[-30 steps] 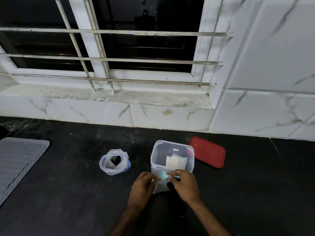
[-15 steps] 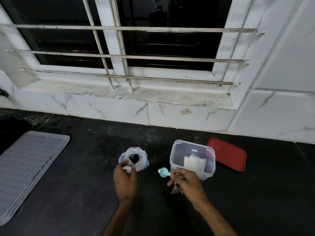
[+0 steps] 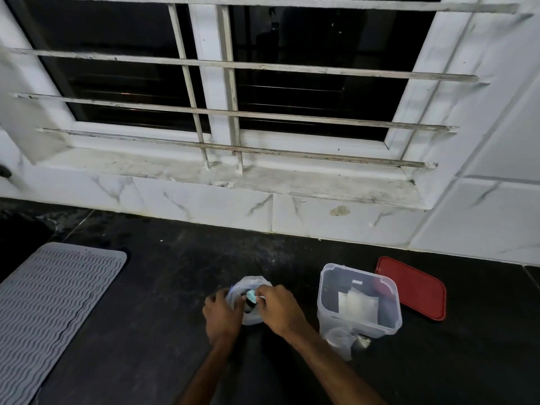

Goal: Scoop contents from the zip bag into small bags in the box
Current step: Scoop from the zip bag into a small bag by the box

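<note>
Hands meet at the zip bag (image 3: 253,282), which stands open-mouthed on the black counter (image 3: 163,290), left of the box and apart from it. In the head view, the left hand (image 3: 223,312) has its fingers curled round the bag's left edge. The right hand (image 3: 280,308) pinches the handle of a pale blue scoop (image 3: 251,295) whose bowl sits in the bag's mouth over dark contents. The clear plastic box (image 3: 388,323) stands to the right with white small bags (image 3: 358,304) upright inside. One more clear little bag (image 3: 340,342) lies on the counter, touching the box's near side. A red lid (image 3: 415,287) lies flat just behind and to the right of the box. A grey ribbed mat (image 3: 49,302) lies far left, below a barred window (image 3: 233,112).
</note>
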The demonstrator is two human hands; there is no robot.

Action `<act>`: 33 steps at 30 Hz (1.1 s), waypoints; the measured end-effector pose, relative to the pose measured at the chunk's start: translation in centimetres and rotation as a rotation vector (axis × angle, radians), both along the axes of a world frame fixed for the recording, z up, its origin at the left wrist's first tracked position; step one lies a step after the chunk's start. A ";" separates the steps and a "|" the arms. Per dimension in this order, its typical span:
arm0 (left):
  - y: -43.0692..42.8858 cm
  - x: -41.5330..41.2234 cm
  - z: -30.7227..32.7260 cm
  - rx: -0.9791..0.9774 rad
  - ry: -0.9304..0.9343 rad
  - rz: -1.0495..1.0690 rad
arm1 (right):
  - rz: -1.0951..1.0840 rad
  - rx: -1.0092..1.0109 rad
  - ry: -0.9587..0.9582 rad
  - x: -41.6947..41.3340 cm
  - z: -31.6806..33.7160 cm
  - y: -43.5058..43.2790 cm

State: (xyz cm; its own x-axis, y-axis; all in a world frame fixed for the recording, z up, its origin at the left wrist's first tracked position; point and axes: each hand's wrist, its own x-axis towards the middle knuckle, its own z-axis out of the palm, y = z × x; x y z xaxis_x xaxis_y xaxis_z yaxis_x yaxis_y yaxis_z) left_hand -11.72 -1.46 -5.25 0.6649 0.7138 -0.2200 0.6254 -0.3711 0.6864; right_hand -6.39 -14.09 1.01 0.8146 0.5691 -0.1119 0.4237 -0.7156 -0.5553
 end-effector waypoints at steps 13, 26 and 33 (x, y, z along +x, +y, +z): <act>2.7 3.0 -0.8 -0.380 -0.222 -0.072 | -0.370 -0.062 0.150 2.0 -3.2 3.9; 3.9 4.2 -0.7 -0.502 -0.288 -0.005 | -0.755 0.438 0.787 2.3 -2.9 3.2; 4.0 3.1 -1.1 -0.634 -0.312 0.012 | -0.741 0.385 0.711 1.1 -3.5 4.1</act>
